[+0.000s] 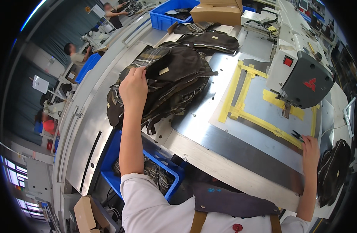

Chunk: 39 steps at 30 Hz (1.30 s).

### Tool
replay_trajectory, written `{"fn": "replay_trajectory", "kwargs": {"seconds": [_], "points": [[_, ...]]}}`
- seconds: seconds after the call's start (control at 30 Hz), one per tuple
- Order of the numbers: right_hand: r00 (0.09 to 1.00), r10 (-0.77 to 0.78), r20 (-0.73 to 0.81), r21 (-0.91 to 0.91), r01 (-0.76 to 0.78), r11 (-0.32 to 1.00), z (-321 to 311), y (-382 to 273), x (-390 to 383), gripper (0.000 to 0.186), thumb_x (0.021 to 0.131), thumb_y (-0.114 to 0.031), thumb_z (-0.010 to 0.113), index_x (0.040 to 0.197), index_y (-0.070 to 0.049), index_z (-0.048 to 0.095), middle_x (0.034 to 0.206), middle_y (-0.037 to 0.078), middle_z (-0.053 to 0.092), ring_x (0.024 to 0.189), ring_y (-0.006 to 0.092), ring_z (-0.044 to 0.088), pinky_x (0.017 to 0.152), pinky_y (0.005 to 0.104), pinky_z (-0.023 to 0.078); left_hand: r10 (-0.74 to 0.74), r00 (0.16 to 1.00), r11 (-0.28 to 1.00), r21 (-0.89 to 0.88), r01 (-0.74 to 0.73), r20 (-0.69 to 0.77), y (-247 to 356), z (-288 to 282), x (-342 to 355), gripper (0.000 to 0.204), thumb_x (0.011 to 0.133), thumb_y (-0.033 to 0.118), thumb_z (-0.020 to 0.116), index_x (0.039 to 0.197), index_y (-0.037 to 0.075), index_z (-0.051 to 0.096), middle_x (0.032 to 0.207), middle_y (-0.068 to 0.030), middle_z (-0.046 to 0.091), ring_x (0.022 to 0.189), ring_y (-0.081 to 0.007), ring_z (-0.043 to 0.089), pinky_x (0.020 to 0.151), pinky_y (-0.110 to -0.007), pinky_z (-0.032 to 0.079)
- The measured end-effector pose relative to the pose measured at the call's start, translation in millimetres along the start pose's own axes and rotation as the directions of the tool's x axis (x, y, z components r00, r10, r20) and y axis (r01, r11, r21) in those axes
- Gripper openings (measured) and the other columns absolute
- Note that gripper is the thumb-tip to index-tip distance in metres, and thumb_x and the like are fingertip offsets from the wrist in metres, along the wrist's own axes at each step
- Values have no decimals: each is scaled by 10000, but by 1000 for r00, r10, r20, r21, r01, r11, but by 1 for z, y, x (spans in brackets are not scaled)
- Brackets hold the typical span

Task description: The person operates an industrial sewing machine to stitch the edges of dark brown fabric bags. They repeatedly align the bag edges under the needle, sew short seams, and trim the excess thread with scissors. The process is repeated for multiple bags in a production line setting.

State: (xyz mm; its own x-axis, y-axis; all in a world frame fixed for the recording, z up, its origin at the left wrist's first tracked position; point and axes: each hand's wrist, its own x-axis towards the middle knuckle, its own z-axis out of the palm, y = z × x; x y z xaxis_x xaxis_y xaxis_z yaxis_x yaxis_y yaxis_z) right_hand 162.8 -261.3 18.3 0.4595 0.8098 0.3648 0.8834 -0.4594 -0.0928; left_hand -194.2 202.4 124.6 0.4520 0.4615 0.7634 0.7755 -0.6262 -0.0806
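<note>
"Where's the bag (184,62)?"

"On the tabletop (190,151), beyond and right of the left hand (133,91), which looks pinched on its edge."

"And the right hand (310,149)?"

"Closed around small scissors (297,135), with the sewing machine (308,77) beyond it."

"Which step?"

"Looks like steadying or shifting the bag; the next move probably calls for a firm left pinch, scissors kept clear."

Here's the rumpled heap of dark fabric bag pieces (182,59), piled on the left of the desk (215,157), plaid cloth (148,58) showing, a cream label (163,71) facing up and a zip edge running rightward. Over right, small dark snips (297,135) sit at the right hand's (310,149) fingertips, points angled away from the body.
</note>
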Motion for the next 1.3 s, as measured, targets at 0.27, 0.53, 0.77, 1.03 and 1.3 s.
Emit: {"fn": "replay_trajectory", "kwargs": {"seconds": [0.27,0.53,0.77,1.03,1.3], "points": [[984,158,-82,-98,-165,981,-24,42,-33,268,927,-105,538,1168,-9,604,1183,133,580,1097,340,552,938,413,430,233,969,906,-345,-247,-81,99,-58,-2,119,810,74,652,923,112,659,831,-39,646,690,-244,641,604,-341,500],[932,-324,-165,291,360,887,-110,-96,15,421,908,-254,610,1232,11,566,1173,174,586,1082,338,567,937,398,426,829,559,157,-962,-222,6,228,-86,-16,126,850,117,591,939,28,598,849,-117,614,806,-310,646,668,-405,515],[976,-43,214,230,-7,973,-26,-75,11,259,927,-218,577,1065,-1,602,864,156,594,820,338,572,734,395,452,939,300,124,-978,166,170,304,12,-42,217,867,158,630,1065,68,621,966,-138,647,859,-339,632,761,-423,493],[799,167,578,599,-555,577,5,-7,2,342,1001,-282,486,886,34,551,756,45,519,772,138,482,737,297,404,813,583,55,-994,-97,-12,298,53,-75,190,803,188,708,928,90,603,949,-64,588,859,-271,623,706,-379,509],[798,238,554,530,-559,637,-13,-30,14,318,904,-251,621,1046,33,619,916,132,634,900,230,597,834,319,446,741,659,29,-975,-219,-126,294,67,-86,65,847,127,640,893,90,611,919,-52,586,828,-261,621,695,-385,516]]}}
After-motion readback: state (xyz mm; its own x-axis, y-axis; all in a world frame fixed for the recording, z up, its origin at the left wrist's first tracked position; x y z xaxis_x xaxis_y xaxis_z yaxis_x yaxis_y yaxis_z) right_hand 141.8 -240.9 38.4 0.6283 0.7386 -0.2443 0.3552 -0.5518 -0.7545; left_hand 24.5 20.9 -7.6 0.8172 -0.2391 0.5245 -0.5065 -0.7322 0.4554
